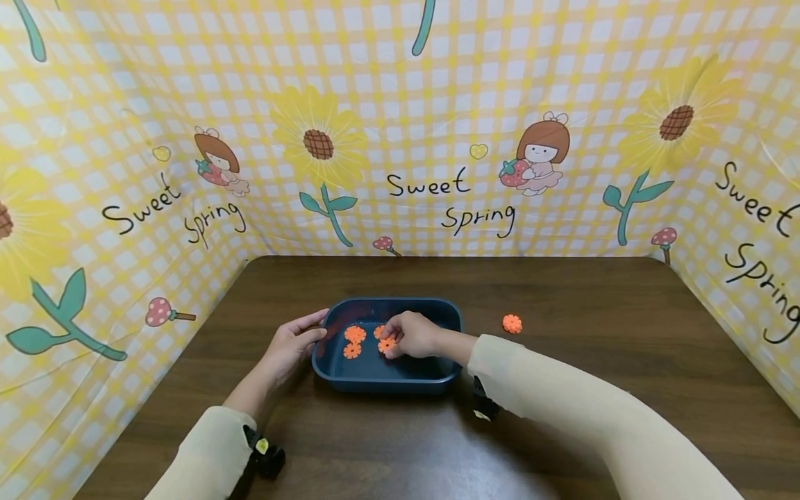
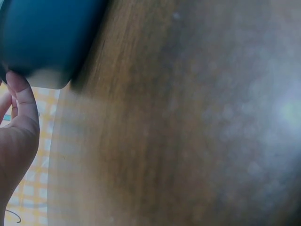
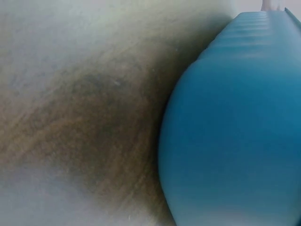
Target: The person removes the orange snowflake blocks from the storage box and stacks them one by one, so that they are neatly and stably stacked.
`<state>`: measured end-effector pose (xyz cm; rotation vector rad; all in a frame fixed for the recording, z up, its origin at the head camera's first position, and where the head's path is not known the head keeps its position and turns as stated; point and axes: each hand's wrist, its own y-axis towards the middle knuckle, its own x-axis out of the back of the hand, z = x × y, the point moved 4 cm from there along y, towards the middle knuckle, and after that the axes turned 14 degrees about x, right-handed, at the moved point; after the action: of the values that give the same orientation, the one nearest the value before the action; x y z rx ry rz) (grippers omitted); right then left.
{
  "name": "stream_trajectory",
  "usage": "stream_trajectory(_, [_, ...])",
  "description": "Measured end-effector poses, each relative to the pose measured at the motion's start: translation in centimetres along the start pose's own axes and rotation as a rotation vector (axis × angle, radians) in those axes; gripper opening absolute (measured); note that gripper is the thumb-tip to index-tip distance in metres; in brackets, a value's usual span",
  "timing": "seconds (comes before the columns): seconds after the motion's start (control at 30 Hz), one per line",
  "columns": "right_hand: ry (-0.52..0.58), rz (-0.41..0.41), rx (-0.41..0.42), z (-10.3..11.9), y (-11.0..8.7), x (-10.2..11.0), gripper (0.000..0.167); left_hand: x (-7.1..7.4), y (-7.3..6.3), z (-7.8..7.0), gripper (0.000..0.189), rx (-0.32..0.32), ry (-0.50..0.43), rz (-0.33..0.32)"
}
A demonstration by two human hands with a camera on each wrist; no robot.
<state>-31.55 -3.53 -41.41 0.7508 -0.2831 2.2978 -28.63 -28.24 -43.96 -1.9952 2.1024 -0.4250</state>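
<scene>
We've got yellow-checked cloth [image 1: 425, 104] all around, "Sweet Spring" lettered on it three times, and below it one brown table [image 1: 406, 444]. Two pale sleeves [image 1: 562, 389] reach in, and between them we find one dark blue container [image 1: 387, 382] on the wood. Two hands at work here! The left hand [image 1: 290, 347] grips the container's left end, thumb at the rim; the right hand [image 1: 414, 335] is inside, thumb and fingers narrow, pinching one orange flower-shaped piece [image 1: 387, 345]. Two black wrist devices [image 1: 484, 399], one per arm. Now the smallest: we count five orange pieces showing. That's the pinched one, a partly hidden piece [image 1: 378, 331] just beside it, a close pair [image 1: 353, 351] at the container's left, and a lone piece [image 1: 512, 323] on the table, right of the container.
</scene>
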Motion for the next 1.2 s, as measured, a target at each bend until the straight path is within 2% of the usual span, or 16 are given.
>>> stream_trajectory(0.23, [-0.019, -0.019, 0.043, 0.7, -0.6, 0.8, 0.025, -0.1, -0.1, -0.2, 0.051, -0.002, 0.0, -0.004])
stream_trajectory(0.5, [-0.022, -0.081, 0.106, 1.0, -1.3, 2.4, 0.028, -0.2, -0.1, -0.2, 0.051, -0.003, -0.011, 0.001])
stream_trajectory(1.2, [0.041, -0.234, 0.153, 0.7, -4.9, 7.5, 0.029, -0.2, -0.2, -0.2, 0.051, 0.001, -0.007, 0.005])
